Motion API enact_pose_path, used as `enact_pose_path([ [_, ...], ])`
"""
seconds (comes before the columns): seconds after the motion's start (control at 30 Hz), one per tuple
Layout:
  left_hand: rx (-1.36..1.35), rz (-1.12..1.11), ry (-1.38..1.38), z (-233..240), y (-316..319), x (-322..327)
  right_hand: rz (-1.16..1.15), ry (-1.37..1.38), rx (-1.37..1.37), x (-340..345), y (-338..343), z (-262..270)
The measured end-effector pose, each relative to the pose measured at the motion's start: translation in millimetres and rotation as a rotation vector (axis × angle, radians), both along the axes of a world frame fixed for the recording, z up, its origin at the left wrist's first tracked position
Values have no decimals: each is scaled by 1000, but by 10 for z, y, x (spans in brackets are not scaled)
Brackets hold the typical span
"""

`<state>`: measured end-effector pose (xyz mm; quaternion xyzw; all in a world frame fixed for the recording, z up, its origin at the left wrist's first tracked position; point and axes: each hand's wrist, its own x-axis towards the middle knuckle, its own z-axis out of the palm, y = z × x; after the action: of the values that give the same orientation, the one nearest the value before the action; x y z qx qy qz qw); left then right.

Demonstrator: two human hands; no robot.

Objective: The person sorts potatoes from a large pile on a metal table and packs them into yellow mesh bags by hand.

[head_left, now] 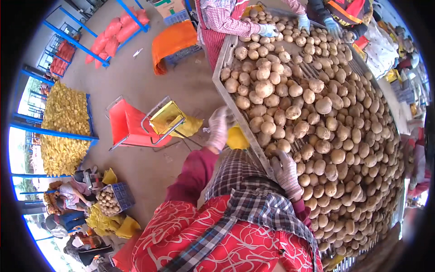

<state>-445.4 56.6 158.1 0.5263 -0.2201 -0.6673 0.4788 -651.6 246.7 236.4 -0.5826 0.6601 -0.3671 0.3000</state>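
My left hand (219, 129), in a pale knit glove, is beside the outside of the sorting table's metal rim (243, 119). Its fingers are blurred, and what lies between them is hidden. Just below it hangs a yellow object (237, 138), possibly a bag or bucket. My right hand (287, 175), gloved too, lies over the rim at the near corner, fingers spread against the edge of the potatoes (323, 146). No potato shows in its grasp. Soil-dusted potatoes cover most of the slatted table surface, piled thickest in the middle.
Across the table, co-workers' gloved hands (268, 30) handle potatoes. On the floor to the left are a red bag on a metal frame (131, 122) and a yellow bag on another frame (166, 119). Farther off stand stacked yellow sacks (66, 125) and a blue crate of potatoes (122, 195).
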Motion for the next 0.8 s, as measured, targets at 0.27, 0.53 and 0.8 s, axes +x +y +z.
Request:
enact_pose_path([
  [0.27,-1060,-388,-1288,409,-540,-1382,-73,-102,40,-51,169,-131],
  [0.53,-839,-582,-1481,164,-926,-1189,-113,-58,-49,-127,341,-128],
  [0.8,-925,-641,-351,728,-158,-1135,-369,-345,-52,-247,312,251],
])
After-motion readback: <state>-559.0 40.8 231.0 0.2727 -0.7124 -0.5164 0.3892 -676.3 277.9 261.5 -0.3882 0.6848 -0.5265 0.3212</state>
